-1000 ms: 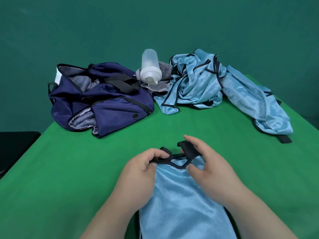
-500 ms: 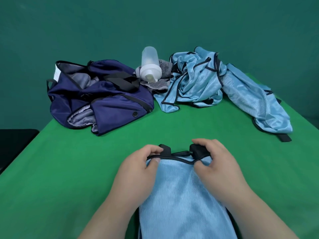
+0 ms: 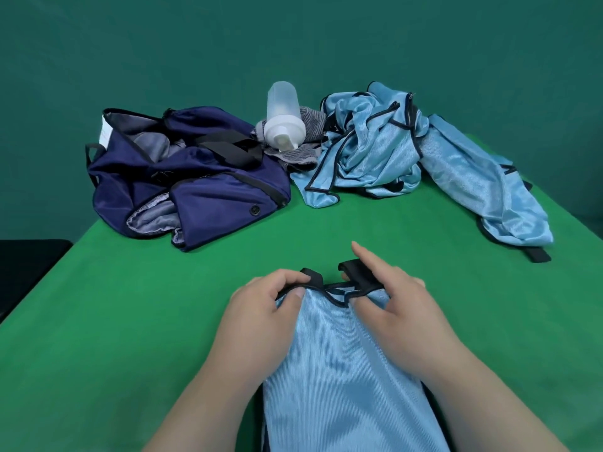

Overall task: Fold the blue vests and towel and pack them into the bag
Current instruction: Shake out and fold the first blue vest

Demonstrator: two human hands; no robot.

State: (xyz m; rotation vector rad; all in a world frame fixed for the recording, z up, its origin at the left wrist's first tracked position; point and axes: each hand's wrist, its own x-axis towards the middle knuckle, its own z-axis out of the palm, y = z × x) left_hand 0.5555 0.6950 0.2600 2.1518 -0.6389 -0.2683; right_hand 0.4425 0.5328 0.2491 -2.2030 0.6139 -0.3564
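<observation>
A light blue vest with black trim lies flat and narrow on the green table, running from my body outwards. My left hand pinches its far left corner at the black strap. My right hand grips the far right corner and black strap, index finger raised. A heap of more blue vests lies at the back, another stretching to the right. The navy bag sits open at the back left. A grey striped towel lies between bag and heap.
A translucent shaker bottle with a white lid lies on the towel, tilted towards me. A black strap end sticks out near the table's right edge. A dark object stands off the table's left side. A green backdrop hangs behind.
Both hands have stayed on the vest's far edge, shifting slightly along it. My right index finger has lifted off the strap and the strap end now shows.
</observation>
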